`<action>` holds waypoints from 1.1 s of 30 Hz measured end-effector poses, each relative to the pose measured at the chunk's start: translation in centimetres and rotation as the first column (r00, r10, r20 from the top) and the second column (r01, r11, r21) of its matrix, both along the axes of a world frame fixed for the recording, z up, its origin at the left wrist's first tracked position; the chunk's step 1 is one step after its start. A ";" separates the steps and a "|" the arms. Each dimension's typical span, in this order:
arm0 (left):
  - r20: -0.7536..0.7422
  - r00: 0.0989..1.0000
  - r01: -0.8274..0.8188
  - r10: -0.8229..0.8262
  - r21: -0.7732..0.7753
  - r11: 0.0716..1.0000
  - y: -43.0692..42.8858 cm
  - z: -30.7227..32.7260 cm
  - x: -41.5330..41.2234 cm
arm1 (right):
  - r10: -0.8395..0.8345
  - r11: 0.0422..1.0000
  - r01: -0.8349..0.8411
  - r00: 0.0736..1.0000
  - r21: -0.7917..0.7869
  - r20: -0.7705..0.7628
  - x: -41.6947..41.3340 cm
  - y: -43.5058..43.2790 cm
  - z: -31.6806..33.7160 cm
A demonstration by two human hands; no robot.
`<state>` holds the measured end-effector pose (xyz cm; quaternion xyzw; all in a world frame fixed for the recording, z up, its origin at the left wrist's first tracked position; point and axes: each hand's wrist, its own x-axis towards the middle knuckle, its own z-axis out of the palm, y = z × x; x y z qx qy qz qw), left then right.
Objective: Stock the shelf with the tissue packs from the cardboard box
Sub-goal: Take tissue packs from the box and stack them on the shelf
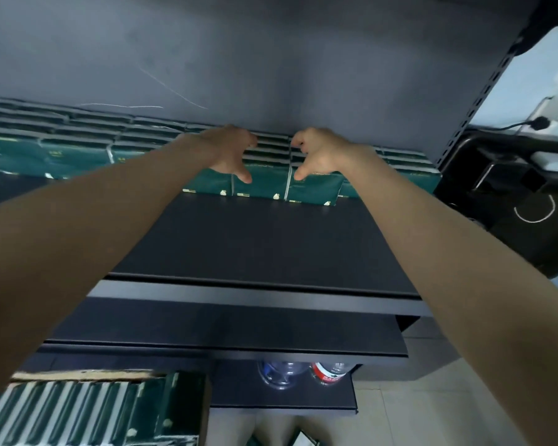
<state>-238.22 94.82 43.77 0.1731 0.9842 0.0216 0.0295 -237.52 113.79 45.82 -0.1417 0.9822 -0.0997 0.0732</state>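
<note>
Cardboard box (87,376) at 7 o'clock, packs left inside. At 12, far back on shelf (255,239): left hand (231,151), right hand (318,154), part-curled on stacked tissue packs (261,185). Soft, light, slick film; take the flat sides.

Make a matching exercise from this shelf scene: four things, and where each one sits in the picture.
Things:
1. tissue packs on the shelf
2. cardboard box
3. water bottles
4. left hand

Places:
A. bottom left corner, full of packs
B. low shelf, bottom centre
C. back of the upper shelf, in stacked rows
D. on a stack, left of the right hand

Pairs: 1-C, 2-A, 3-B, 4-D
</note>
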 end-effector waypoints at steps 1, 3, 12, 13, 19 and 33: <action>0.021 1.000 -0.008 0.008 0.016 1.000 -1.0 0.6 1.2 | -0.004 1.000 0.004 1.000 0.002 0.000 1.1 -0.9 0.4; 0.050 0.999 -0.017 0.015 0.048 0.999 -3.0 1.6 3.6 | -0.010 1.000 0.010 1.000 -0.002 -0.007 3.3 -2.8 0.9; 0.226 0.974 -0.019 -0.007 0.116 0.993 -13.3 -1.9 15.4 | 0.001 0.997 0.008 0.993 -0.075 0.114 14.8 -12.7 -2.8; 0.245 0.970 -0.016 -0.014 0.120 0.993 -14.3 -2.8 16.4 | 0.004 0.996 0.008 0.991 -0.086 0.134 15.9 -13.6 -3.7; 0.344 0.939 -0.021 -0.029 0.142 0.990 -18.6 -9.0 20.8 | -0.023 0.987 0.062 0.968 -0.146 0.252 20.6 -17.7 -10.5; 0.603 0.798 -0.104 -0.013 0.159 0.982 -20.2 -29.0 25.9 | -0.221 0.937 0.334 0.788 -0.099 0.574 26.7 -19.4 -30.3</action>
